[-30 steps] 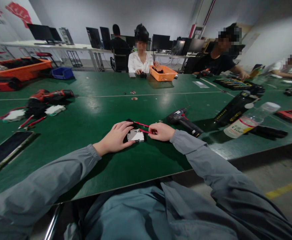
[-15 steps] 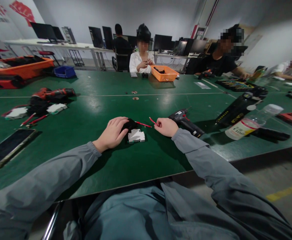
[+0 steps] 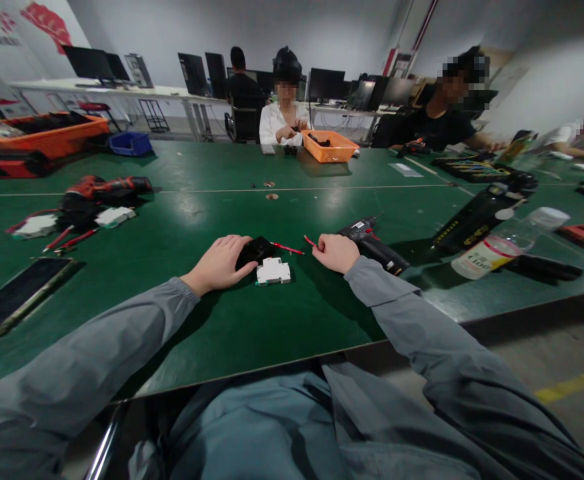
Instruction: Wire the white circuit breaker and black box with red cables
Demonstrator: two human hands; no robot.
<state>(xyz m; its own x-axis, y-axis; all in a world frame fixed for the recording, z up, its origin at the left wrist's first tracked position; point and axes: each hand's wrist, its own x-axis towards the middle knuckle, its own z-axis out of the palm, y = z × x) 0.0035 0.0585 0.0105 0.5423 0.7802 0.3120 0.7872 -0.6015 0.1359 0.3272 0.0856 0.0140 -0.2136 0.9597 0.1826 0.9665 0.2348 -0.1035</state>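
A small white breaker-like block (image 3: pixel 273 271) lies on the green table (image 3: pixel 182 233) in front of me. A black part (image 3: pixel 255 251) sits just behind it. My left hand (image 3: pixel 221 263) rests beside both, fingers lying over the black part's left edge. A red wire (image 3: pixel 287 249) runs from the black part toward the right. My right hand (image 3: pixel 336 253) is closed in a pinch on a second red wire (image 3: pixel 310 241), held apart from the white block. A black cordless screwdriver (image 3: pixel 372 244) lies just right of that hand.
A phone (image 3: pixel 15 293) lies at the left edge. A red drill (image 3: pixel 107 187), white parts and red wires sit further left. A plastic bottle (image 3: pixel 507 243) and a long black tool (image 3: pixel 477 217) lie on the right. Other people work at the far side by an orange bin (image 3: pixel 329 147).
My right hand drew the red wire out of the white block and moved right. My left hand slid off the white block toward the black part.
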